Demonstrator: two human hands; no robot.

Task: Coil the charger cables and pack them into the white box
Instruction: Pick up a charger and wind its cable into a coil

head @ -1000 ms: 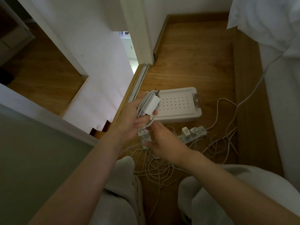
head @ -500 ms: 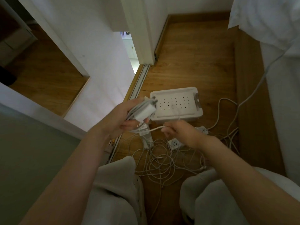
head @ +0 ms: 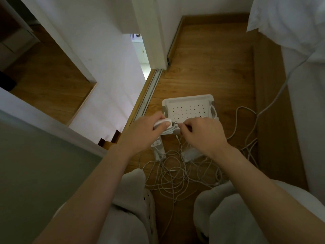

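Observation:
My left hand [head: 143,132] grips a white charger adapter [head: 162,122] with its cable wound round it, just in front of the white box [head: 189,110]. My right hand [head: 202,133] pinches the free end of that cable beside the adapter. The box lies on the wooden floor with its perforated lid shut. Below my hands, a tangle of loose white cables [head: 177,175] spreads over the floor. A white power strip [head: 191,153] lies partly hidden under my right wrist.
A second white adapter [head: 158,147] lies under my left hand. More cables [head: 249,138] run right toward a bed with white bedding [head: 290,20]. A sliding door track [head: 149,94] and white wall border the left. My knees [head: 133,199] crouch at the bottom.
Both hands came together in front of the box. The right hand rose from the floor cables to the adapter, bringing the cable end with it. The left hand lowered the adapter.

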